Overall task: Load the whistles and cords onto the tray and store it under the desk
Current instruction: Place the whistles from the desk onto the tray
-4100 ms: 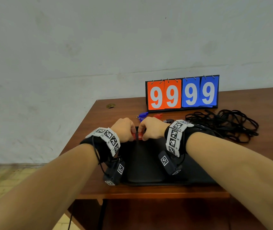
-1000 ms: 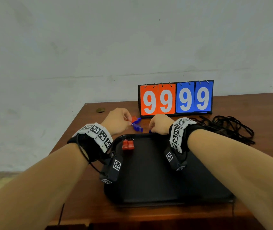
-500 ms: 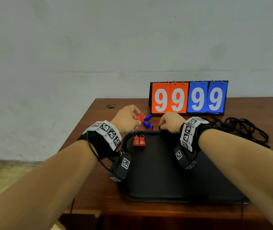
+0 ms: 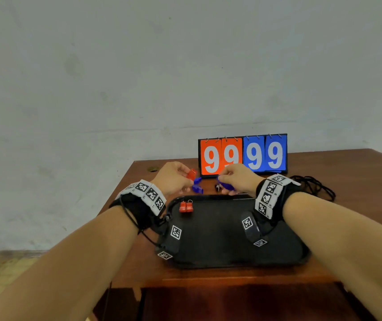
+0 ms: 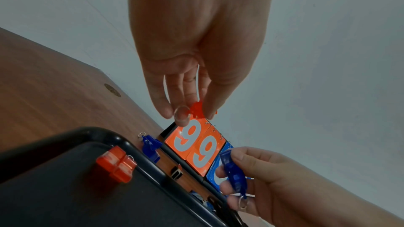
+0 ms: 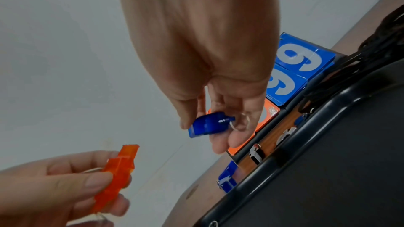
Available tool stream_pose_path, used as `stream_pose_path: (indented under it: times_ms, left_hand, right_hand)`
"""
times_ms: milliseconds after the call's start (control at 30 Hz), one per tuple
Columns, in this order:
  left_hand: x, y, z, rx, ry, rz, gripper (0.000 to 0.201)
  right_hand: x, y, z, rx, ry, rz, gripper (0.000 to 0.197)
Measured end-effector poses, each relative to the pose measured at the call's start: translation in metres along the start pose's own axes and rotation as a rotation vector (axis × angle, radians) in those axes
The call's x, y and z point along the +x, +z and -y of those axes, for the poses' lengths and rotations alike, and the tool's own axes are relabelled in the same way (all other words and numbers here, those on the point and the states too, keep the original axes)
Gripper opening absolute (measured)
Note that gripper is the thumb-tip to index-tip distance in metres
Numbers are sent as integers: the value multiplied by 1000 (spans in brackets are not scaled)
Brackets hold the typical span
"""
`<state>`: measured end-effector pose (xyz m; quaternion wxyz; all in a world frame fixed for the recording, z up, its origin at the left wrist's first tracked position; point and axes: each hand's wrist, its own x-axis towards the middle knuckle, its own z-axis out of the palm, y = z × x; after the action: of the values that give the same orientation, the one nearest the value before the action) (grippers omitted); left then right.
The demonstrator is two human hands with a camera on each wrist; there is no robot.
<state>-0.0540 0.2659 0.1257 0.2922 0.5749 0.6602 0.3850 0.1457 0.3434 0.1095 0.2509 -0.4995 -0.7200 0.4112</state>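
Note:
A black tray (image 4: 220,242) lies on the brown desk (image 4: 357,179), with two red whistles (image 4: 186,207) side by side in its far left corner. My left hand (image 4: 173,179) pinches a red whistle (image 4: 192,174) above the desk, just past the tray's far edge. My right hand (image 4: 238,179) pinches a blue whistle (image 4: 226,186) by its body, its key ring (image 6: 237,124) at my fingers. Blue whistles (image 4: 197,185) lie on the desk between my hands, near the tray rim. Tangled black cords (image 4: 313,186) lie at the right, partly hidden by my right wrist.
A flip scoreboard (image 4: 243,155) showing 99 in orange and 99 in blue stands behind my hands, near the wall. Small black clips (image 6: 255,154) lie on the desk between scoreboard and tray. The desk's front edge is just below the tray.
Both hands have lifted off the desk with a whistle each: red in the left, blue in the right. About four seconds ago both hands were setting red whistles on the tray.

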Motion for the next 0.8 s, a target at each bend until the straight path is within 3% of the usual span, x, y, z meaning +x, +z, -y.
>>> stream_pose_path:
  times_ms: [200,433,800]
  left_hand:
    - [-25,13,-21,36,-19,-21,27]
    - [-45,26,-40,-20,-22,75,40]
    - [-58,31,-53,14,-21,136,22]
  right_hand:
    - [-44,-15,6,191,45,-3,24]
    - [-75,-28,13,376,109,63,19]
    - [-92,-32,23,447,86,122,24]
